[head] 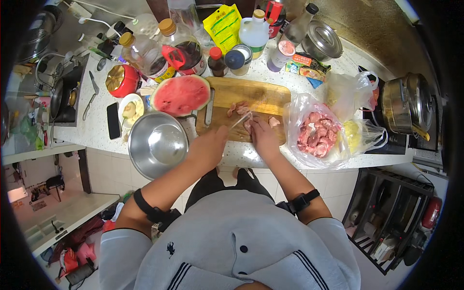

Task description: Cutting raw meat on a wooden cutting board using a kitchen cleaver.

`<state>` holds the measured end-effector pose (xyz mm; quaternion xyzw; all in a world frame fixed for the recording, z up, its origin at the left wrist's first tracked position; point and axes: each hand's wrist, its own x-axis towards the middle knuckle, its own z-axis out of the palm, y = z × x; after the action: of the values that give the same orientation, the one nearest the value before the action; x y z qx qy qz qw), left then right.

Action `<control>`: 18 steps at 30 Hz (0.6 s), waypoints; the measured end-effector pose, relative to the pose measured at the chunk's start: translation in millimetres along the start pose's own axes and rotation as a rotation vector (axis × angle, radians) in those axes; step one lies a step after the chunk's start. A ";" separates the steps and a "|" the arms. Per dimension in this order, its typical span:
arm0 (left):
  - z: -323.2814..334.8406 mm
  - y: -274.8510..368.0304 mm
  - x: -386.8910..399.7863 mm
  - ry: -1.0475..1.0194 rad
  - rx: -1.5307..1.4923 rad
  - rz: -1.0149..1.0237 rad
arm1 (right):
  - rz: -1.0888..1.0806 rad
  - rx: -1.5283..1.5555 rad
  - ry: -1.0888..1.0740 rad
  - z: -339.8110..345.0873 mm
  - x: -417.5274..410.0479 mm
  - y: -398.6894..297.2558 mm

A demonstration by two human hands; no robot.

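My left hand (212, 146) grips a knife, its narrow blade (240, 120) slanting up and right over the wooden cutting board (261, 90). The fingers of my right hand (264, 136) hold down a piece of raw meat (248, 125) by the blade's tip; part of that piece is hidden under them. Some cut meat pieces (239, 108) lie just beyond the blade. Right of my right hand is one more small piece (274, 121). An open plastic bag (293, 108) beside the board is full of raw meat chunks (317, 134).
A steel bowl (158, 145) overhangs the counter's front edge at left. Behind it are a halved watermelon (181, 95), a small bowl of peeled pieces (132, 110) and a phone (114, 120). Bottles (215, 61) line the back. A pot (406, 105) stands on the right.
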<state>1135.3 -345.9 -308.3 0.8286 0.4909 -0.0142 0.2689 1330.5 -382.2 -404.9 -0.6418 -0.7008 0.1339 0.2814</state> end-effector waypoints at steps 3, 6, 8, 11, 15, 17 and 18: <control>-6.9 2.6 -5.1 -0.123 0.116 -0.010 | -0.020 0.009 0.016 1.9 1.7 0.3; 3.0 -2.0 -4.1 -0.163 0.144 -0.016 | -0.030 0.004 -0.004 -1.2 0.3 -1.3; 7.5 0.6 3.3 -0.172 0.112 -0.011 | -0.027 -0.009 -0.022 -3.3 0.2 -4.0; 20.3 9.6 26.0 -0.137 0.049 0.000 | -0.067 0.001 -0.026 -1.4 -1.3 -2.2; 16.6 20.3 39.6 -0.125 -0.084 -0.090 | -0.092 0.017 -0.025 0.1 -6.6 2.3; 26.2 14.1 40.6 -0.022 -0.146 -0.124 | -0.093 0.033 -0.022 -1.7 -5.7 -0.1; 28.1 14.4 40.8 0.081 -0.214 -0.161 | -0.096 0.046 -0.025 -4.1 -5.8 -0.5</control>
<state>1175.0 -331.3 -337.9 0.7528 0.5651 0.0503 0.3337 1332.4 -388.6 -402.6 -0.5990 -0.7310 0.1443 0.2933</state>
